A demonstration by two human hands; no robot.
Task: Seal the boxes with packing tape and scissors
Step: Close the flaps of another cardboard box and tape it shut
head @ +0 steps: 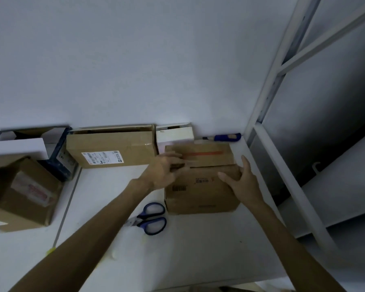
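One box point(200, 199), scissors point(140, 220) blades pointing left

Head-worn wide-angle view, facing forward and down, close above box point(200, 194)

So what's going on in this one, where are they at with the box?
A person has both hands on the brown cardboard box at the right of the white table. The left hand, blurred, is on the top flaps near the seam. The right hand lies open against the box's right edge. The scissors lie untouched on the table just left of the box. No tape roll is in view. A labelled box stands by the wall.
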